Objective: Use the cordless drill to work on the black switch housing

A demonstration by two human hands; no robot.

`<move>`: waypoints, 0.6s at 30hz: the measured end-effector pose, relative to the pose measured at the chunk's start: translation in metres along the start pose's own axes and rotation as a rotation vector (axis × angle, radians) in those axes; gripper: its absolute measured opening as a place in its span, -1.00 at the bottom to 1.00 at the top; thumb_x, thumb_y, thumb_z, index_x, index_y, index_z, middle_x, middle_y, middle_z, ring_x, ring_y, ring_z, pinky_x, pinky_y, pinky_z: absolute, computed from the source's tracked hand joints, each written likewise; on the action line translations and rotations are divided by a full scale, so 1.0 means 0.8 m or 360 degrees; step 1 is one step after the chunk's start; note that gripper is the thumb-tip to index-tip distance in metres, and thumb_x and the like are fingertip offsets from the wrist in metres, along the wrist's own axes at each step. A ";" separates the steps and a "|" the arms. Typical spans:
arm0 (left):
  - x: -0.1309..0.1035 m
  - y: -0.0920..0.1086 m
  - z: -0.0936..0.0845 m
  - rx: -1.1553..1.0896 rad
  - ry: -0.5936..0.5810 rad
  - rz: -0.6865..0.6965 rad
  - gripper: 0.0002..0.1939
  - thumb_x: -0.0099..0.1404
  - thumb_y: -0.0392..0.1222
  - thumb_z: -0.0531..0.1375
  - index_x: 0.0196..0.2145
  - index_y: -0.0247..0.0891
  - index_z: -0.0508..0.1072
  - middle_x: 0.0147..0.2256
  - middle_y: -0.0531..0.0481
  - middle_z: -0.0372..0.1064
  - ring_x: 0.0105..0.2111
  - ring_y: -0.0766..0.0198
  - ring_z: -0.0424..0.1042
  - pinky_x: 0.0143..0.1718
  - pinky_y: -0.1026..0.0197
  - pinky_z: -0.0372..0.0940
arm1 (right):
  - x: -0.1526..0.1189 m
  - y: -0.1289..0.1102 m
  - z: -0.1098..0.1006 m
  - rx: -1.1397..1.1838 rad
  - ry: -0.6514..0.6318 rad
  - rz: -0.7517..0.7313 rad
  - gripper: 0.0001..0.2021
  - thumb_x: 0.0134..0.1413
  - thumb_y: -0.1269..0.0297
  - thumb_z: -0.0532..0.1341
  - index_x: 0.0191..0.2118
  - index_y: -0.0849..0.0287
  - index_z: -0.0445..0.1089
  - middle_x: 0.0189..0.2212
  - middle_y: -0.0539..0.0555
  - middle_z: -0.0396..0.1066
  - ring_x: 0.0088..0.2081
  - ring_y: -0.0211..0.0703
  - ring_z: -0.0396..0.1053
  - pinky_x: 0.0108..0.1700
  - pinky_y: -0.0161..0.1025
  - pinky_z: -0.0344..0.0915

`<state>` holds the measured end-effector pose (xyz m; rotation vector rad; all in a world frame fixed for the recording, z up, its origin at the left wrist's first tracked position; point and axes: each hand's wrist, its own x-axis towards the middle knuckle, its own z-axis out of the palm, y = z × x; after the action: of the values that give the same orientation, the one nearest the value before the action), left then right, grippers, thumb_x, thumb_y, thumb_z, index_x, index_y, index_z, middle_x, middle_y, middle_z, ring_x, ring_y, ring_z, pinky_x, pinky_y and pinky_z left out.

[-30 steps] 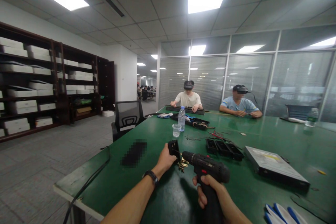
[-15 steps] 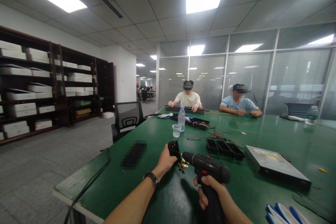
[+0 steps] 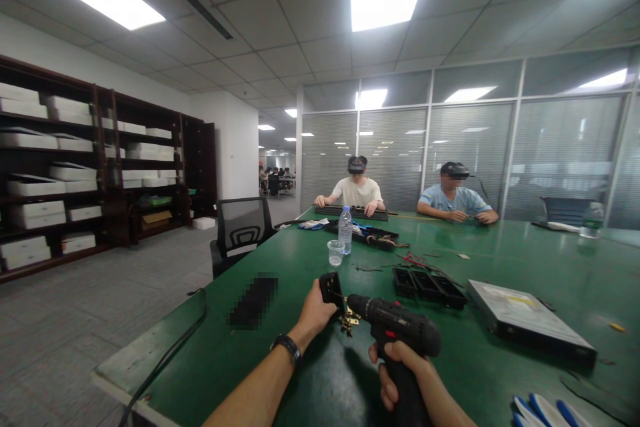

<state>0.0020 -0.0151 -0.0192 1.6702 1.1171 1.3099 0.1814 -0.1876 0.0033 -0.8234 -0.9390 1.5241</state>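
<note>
My left hand (image 3: 318,309) is closed round a small black box (image 3: 331,288), tilted with its inner side toward the right. In my right hand (image 3: 400,363) is a black cordless drill (image 3: 400,323), gripped by its handle, with fingers wrapped round it. The drill's thin bit points left and reaches into the box; whether it touches a screw is too small to tell. Small brass-coloured parts (image 3: 349,321) lie in a pile on the green table (image 3: 300,387), just under the box and the drill's tip.
Black trays (image 3: 429,287) and a flat metal-topped device (image 3: 530,320) lie to the right. Beyond my left hand stand a plastic cup (image 3: 335,253) and a bottle (image 3: 345,230). Blue-white gloves (image 3: 543,411) lie at lower right. Two people sit across the table.
The view has shifted slightly. Both hands keep their grips, and the drill bit stays at the box.
</note>
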 end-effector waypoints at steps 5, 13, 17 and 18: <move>0.002 -0.005 0.000 -0.0012 0.0008 0.0018 -0.47 -0.06 -0.55 0.17 -0.08 -0.33 0.32 -0.18 -0.09 0.44 -0.16 0.16 0.44 -0.10 0.21 0.29 | 0.003 0.000 0.000 -0.0033 0.0015 0.0012 -0.64 0.10 0.03 0.20 -0.42 0.28 0.46 -0.78 0.01 0.26 -0.73 -0.25 0.21 -0.58 -0.31 0.16; 0.000 -0.001 -0.001 -0.0010 -0.0010 0.0019 -0.43 -0.06 -0.53 0.17 -0.03 -0.34 0.31 -0.13 -0.13 0.45 -0.11 0.14 0.45 -0.05 0.20 0.29 | 0.000 -0.002 0.004 -0.0045 0.0035 0.0014 -0.65 0.10 0.03 0.19 -0.41 0.27 0.44 -0.78 0.01 0.27 -0.73 -0.25 0.22 -0.57 -0.31 0.16; -0.001 0.000 -0.001 -0.0019 -0.0002 0.0022 -0.43 -0.06 -0.54 0.17 -0.04 -0.33 0.30 -0.12 -0.12 0.45 -0.10 0.15 0.45 -0.04 0.21 0.29 | 0.001 -0.002 0.004 -0.0021 0.0013 0.0022 -0.67 0.08 0.03 0.21 -0.41 0.24 0.41 -0.79 -0.01 0.27 -0.73 -0.24 0.20 -0.58 -0.30 0.15; -0.001 0.000 -0.001 -0.0023 -0.0005 0.0017 -0.43 -0.05 -0.54 0.17 -0.04 -0.32 0.30 -0.13 -0.11 0.46 -0.10 0.16 0.45 -0.05 0.21 0.29 | 0.001 -0.002 0.003 -0.0017 0.0003 0.0026 -0.67 0.08 0.02 0.21 -0.41 0.24 0.41 -0.79 -0.01 0.27 -0.73 -0.25 0.20 -0.58 -0.30 0.15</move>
<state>0.0015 -0.0155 -0.0194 1.6696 1.0958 1.3189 0.1795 -0.1866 0.0058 -0.8420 -0.9419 1.5333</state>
